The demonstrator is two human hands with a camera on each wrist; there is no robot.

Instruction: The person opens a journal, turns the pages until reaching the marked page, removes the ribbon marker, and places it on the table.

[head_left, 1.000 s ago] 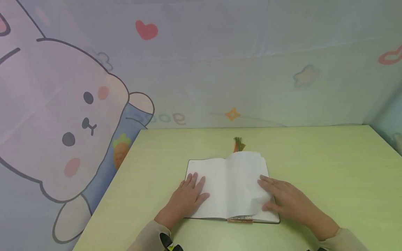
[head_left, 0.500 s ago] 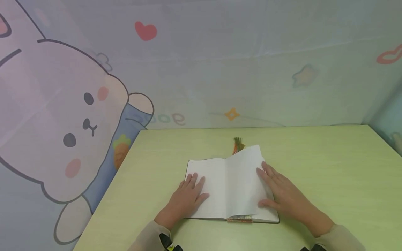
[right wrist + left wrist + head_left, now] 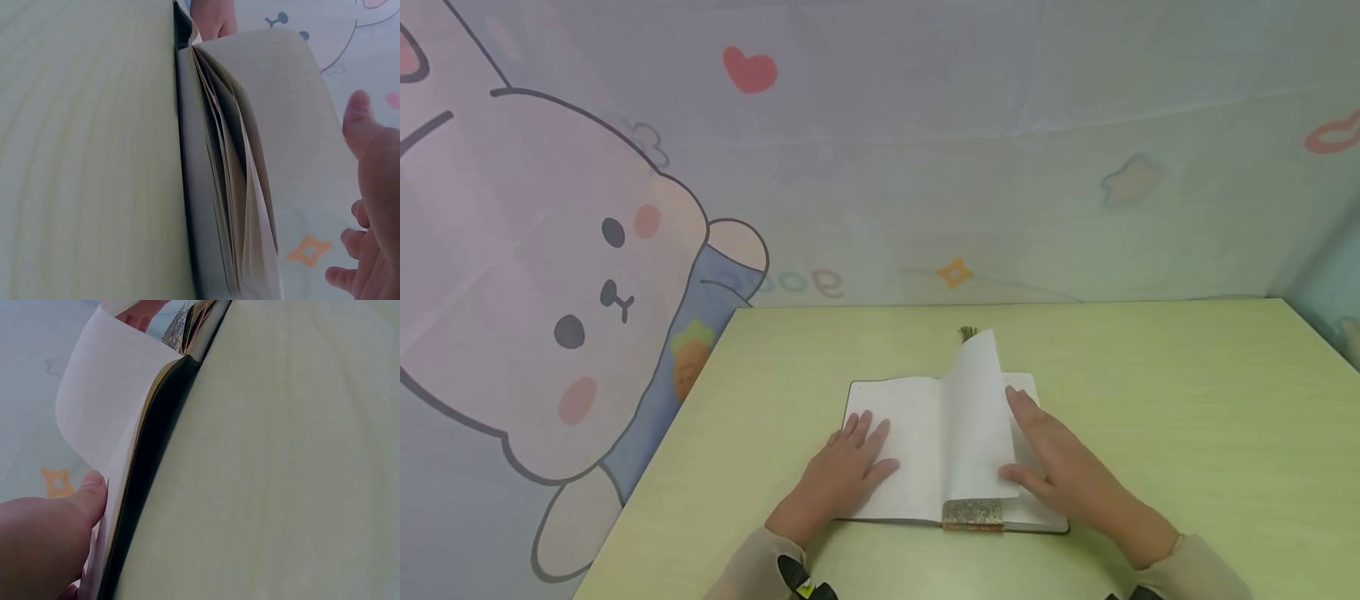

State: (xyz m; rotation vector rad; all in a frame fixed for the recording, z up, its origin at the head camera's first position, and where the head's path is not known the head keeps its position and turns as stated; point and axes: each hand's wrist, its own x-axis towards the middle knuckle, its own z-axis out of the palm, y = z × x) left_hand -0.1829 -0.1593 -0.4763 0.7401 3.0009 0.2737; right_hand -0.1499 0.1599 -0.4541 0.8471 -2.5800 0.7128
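A notebook (image 3: 898,392) with blank white pages and a dark cover lies spread on the table. My left hand (image 3: 842,475) rests with spread fingers on its left-hand page. One loose page (image 3: 981,425) stands raised and bent toward the left. My right hand (image 3: 1067,467) is at that page's free edge, its thumb touching it and its fingers fairly straight. Under the raised page is a patterned bookmark (image 3: 973,511), sticking out at the bottom, with a green tassel (image 3: 968,332) at the top. In the right wrist view several page edges (image 3: 234,206) fan apart.
The pale yellow-green table (image 3: 1187,400) extends around the notebook. Behind and at the left hangs a cloth backdrop (image 3: 880,167) printed with a rabbit, a heart and stars.
My right hand has moved left, and the loose page has risen and swung leftward, baring more of the bookmark's lower end. My left hand stays where it was.
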